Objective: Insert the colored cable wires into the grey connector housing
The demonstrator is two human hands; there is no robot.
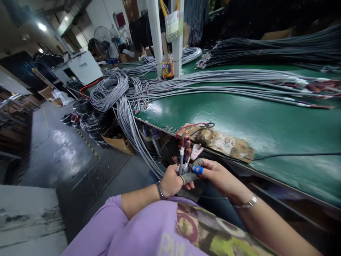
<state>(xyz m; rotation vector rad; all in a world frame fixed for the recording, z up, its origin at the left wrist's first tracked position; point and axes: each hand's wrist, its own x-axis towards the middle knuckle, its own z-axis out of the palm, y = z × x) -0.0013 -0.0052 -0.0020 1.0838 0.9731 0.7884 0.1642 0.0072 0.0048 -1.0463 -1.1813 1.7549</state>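
My left hand is closed in a fist round the end of a grey cable, whose stripped coloured wires stick up above the fingers. A grey finger cot covers one fingertip. My right hand sits just to the right and touches the left. Its taped fingertips, one blue, pinch at the same wire ends. Both hands work below the near edge of the green table. A bracelet is on each wrist.
Large bundles of grey cables lie across the table and hang off its left end toward the floor. A taped cardboard pad with loose red and black wires sits at the table edge. White posts, a fan and coils stand beyond.
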